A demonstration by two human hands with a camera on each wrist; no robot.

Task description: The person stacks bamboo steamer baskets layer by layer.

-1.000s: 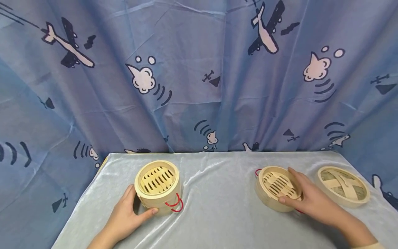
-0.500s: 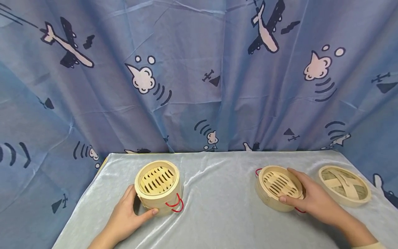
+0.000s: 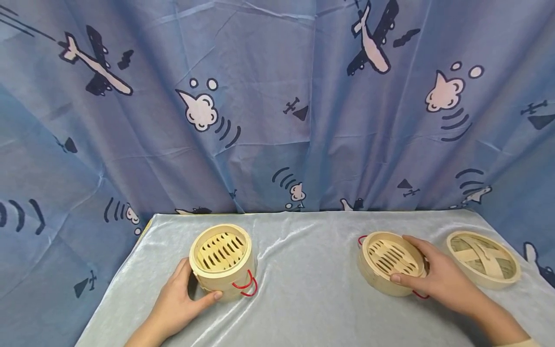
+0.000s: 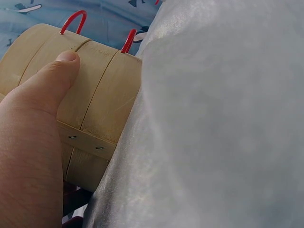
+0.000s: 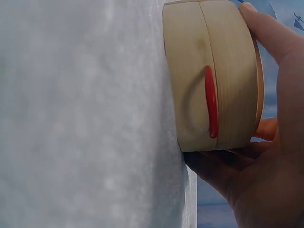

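At the left of the head view stands a stack of bamboo steamer baskets, its slatted floor visible inside the top tier. My left hand grips its near left side, thumb in front; the other fingers go behind it. Two red loop handles stick out from the stack in the left wrist view. On the right, a shallower bamboo steamer basket rests on the cloth. My right hand holds it from the right, thumb at the near rim. A red handle shows on its side in the right wrist view.
A round woven bamboo lid with a strap handle lies right of my right hand. Pale grey velvet cloth, slightly wrinkled, covers the table. A blue curtain printed with airplanes hangs behind the table's far edge.
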